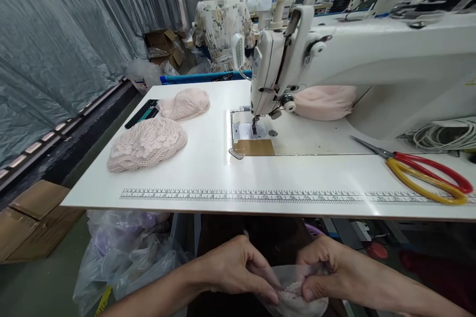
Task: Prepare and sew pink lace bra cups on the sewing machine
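Observation:
Below the table's front edge, a pale, partly sheer lace fabric piece [303,303] is held between both hands. My left hand [238,270] pinches its left side with thumb and fingers. On the other side my right hand [322,267] grips the same piece, thumb on top and fingers curled behind. The lower part of the fabric is cut off by the frame. Above the hands stands a white sewing machine [278,69], its presser foot [255,126] over the metal plate. Pink lace pieces [147,143] lie on the table's left side.
Red-and-yellow-handled scissors [427,171] lie on the right of the white table [208,173]. A ruler strip [260,195] runs along its front edge. Pink fabric [325,101] sits behind the machine head. Plastic bags [126,252] and a cardboard box [33,218] stand lower left. A person [223,25] is beyond.

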Tool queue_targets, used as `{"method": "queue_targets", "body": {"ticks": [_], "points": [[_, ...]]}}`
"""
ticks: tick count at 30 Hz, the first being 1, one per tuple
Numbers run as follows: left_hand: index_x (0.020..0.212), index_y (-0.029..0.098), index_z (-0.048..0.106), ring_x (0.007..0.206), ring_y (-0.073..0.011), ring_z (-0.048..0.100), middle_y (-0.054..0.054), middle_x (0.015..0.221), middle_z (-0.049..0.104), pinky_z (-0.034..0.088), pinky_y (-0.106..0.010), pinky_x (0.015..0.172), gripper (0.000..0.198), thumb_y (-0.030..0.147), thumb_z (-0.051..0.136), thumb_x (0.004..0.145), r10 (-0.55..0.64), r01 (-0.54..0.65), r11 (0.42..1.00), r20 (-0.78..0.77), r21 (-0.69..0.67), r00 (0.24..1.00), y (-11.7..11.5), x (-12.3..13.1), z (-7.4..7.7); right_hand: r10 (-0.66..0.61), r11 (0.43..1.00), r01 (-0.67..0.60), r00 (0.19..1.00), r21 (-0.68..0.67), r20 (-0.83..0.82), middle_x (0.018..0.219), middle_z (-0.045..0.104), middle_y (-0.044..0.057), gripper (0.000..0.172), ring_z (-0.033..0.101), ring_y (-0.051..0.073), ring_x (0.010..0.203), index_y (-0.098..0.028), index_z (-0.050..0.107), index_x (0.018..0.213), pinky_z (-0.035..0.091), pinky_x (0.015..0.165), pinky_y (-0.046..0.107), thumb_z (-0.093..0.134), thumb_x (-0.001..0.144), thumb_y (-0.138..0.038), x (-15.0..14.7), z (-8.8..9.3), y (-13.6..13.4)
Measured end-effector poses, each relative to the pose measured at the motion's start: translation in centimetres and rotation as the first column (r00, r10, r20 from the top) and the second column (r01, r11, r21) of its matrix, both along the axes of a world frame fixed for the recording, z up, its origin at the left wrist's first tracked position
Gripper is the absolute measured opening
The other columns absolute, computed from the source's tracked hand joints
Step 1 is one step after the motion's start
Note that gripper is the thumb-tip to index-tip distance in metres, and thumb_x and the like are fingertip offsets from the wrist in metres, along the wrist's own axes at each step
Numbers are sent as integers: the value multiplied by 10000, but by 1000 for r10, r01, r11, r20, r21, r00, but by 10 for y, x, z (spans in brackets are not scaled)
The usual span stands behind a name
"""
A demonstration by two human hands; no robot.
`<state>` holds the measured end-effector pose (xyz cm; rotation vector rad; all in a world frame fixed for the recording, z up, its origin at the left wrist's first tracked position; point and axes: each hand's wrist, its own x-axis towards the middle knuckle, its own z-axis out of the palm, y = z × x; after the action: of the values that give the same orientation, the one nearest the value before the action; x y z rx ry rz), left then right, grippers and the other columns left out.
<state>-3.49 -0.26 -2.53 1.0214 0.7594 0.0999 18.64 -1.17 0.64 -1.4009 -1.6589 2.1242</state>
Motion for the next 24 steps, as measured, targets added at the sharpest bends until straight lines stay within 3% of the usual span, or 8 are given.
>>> {"method": "queue_targets", "body": {"ticks": [7, 14, 18, 24], "points": [[809, 146, 759, 586, -69, 526, 14, 661, 667, 407, -145, 582, 434, 408, 861, 478, -16, 19, 998, -48, 62, 999, -3, 3, 9, 34, 999, -34, 999, -1, -10, 580, 549, -32, 163, 433, 86, 544, -144, 714, 676, 321, 506, 188, 711, 678, -307, -6, 0, -3], [799, 154, 760, 594, -72, 544, 8, 657, 659, 449, -167, 637, 387, 433, 830, 540, 41, -41, 999, -19, -6, 999, -7, 3, 8, 48, 999, -47, 998, -14, 50, 635, 578, -29, 108, 485, 112, 616, -155, 671, 720, 348, 546, 194, 676, 623, -203, 0, 5, -7], [774, 161, 760, 579, -63, 543, 12, 639, 661, 443, -154, 629, 349, 401, 841, 533, 35, -36, 999, -28, -18, 999, -7, -7, 8, 10, 999, -13, 998, 44, 69, 632, 546, -32, 91, 461, 113, 608, -161, 650, 705, 340, 529, 198, 655, 634, -217, 2, 6, -10], [735, 163, 758, 558, -66, 539, 9, 622, 664, 442, -157, 607, 336, 396, 850, 510, 40, -42, 998, -52, -41, 998, -9, -10, 8, -10, 1000, 10, 1000, 19, 17, 648, 557, -22, 113, 474, 120, 625, -155, 638, 712, 350, 553, 209, 666, 642, -240, 3, 4, -13]]}}
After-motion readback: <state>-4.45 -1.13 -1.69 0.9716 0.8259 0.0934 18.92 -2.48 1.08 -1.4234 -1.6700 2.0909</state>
